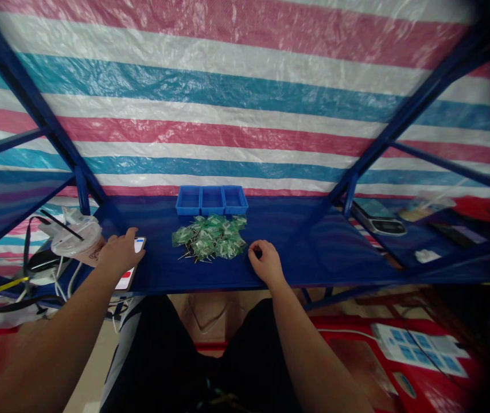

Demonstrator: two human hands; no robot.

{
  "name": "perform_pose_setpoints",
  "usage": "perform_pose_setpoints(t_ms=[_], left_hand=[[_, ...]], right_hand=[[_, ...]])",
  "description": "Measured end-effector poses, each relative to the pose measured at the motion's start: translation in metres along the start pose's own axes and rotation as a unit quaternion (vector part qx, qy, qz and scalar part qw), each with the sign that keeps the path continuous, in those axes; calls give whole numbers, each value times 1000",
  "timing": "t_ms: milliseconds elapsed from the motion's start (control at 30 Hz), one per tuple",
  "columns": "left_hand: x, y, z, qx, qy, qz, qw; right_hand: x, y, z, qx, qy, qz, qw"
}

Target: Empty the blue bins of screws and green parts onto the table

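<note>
My left hand rests over a lit phone at the left of the blue table, its fingers apart on the screen and edge. Right of the middle, my right hand lies on the table with its fingers curled together; nothing can be made out in it. Between the hands sits a pile of small green plastic packets with thin dark pieces sticking out. Directly behind the pile stand three joined blue trays, with nothing visible inside.
A lidded drink cup with a black straw stands left of my left hand, near cables and a black-and-white device. Blue metal posts rise on both sides. A scale is on the right-hand table.
</note>
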State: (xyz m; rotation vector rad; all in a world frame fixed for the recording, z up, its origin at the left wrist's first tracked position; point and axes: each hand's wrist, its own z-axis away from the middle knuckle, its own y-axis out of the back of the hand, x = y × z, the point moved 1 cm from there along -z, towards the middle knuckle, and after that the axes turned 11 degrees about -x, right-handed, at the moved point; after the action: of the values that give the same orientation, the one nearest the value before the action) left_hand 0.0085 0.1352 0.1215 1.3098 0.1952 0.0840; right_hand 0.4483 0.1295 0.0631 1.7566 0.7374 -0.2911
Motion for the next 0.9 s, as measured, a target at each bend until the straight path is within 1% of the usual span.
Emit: perform_pose_setpoints(t_ms=[133, 233, 300, 400, 467, 533, 600, 667, 700, 733, 800, 900], left_hand=[[4, 6, 9, 12, 19, -4, 1000], [8, 8, 20, 25, 37, -1, 999], [9, 8, 33, 24, 48, 11, 999], [6, 4, 58, 6, 53, 45, 998], [1, -3, 76, 3, 53, 75, 996], [-6, -13, 91, 21, 62, 104, 992], [-14, -25, 102, 73, 81, 121, 987], [-21, -36, 109, 129, 87, 120, 981], [-24, -42, 110, 143, 88, 117, 979], [-26, -47, 111, 148, 89, 115, 978], [-29, -55, 111, 139, 89, 116, 979], [-29, -61, 109, 118, 91, 126, 981]], right_hand=[[0, 0, 0, 0, 2, -2, 1000], [-1, 0, 0, 4, 5, -3, 1000], [-1, 0, 0, 3, 3, -2, 1000], [-1, 0, 0, -2, -1, 0, 1000], [-1, 0, 0, -3, -3, 0, 1000], [-1, 0, 0, -2, -1, -1, 1000], [-1, 0, -1, -1, 2, -1, 1000], [-1, -1, -1, -2, 2, -1, 1000], [-2, 0, -1, -3, 2, -1, 1000], [-2, 0, -1, -4, 0, 1, 1000], [-2, 0, 0, -6, 0, 4, 1000], [-3, 0, 0, -5, 3, 7, 1000]])
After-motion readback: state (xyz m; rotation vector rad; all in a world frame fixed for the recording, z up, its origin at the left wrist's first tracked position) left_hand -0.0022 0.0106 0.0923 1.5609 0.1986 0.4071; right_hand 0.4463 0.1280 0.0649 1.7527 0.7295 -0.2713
